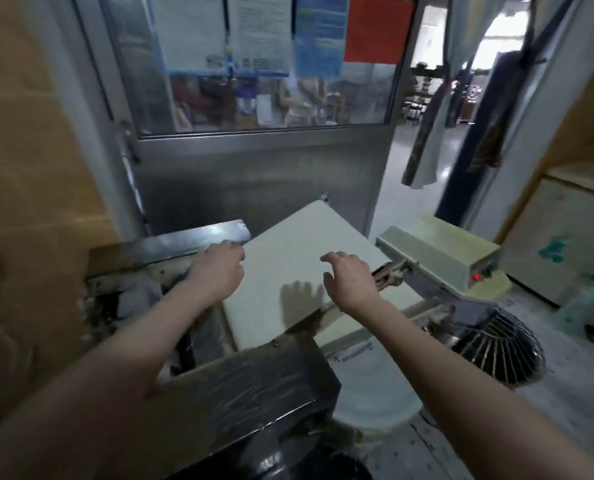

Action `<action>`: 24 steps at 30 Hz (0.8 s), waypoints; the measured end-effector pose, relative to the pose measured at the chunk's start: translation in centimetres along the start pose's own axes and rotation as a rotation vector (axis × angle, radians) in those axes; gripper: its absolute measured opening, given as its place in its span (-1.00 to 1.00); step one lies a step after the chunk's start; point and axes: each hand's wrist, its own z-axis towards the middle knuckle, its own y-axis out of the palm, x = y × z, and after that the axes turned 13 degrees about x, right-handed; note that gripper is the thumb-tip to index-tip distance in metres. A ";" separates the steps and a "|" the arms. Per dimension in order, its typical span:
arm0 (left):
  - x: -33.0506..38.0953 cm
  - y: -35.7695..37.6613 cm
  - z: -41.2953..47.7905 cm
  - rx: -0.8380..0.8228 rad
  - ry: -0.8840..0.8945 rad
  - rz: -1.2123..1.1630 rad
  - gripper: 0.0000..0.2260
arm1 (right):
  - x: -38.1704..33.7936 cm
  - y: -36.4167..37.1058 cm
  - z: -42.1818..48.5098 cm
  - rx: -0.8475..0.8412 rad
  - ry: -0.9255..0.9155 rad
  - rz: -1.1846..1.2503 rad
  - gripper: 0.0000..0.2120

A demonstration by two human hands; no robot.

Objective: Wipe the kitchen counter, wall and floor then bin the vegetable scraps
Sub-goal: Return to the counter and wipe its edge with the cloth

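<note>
Pale board (pixel 299 258) (tilted): left hand (pixel 216 271) grips its edge.

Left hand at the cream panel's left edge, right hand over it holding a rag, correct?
Not quite: the right hand holds nothing, its fingers spread over the cream panel. The left hand is at its left edge, as the head view shows.
</note>
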 end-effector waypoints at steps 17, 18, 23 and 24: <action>-21.9 -12.7 -25.5 -0.048 -0.667 0.262 -0.78 | -30.6 6.6 -3.4 -0.199 -0.644 0.323 -0.69; -22.8 -13.5 -27.3 -0.048 -0.686 0.280 -0.78 | -32.6 6.9 -4.3 -0.216 -0.676 0.329 -0.70; -27.8 -17.6 -36.5 -0.012 -0.764 0.314 -0.76 | -42.9 8.5 -9.4 -0.306 -0.818 0.318 -0.67; -28.6 -18.4 -38.3 -0.016 -0.793 0.327 -0.77 | -44.7 8.6 -10.5 -0.320 -0.840 0.346 -0.66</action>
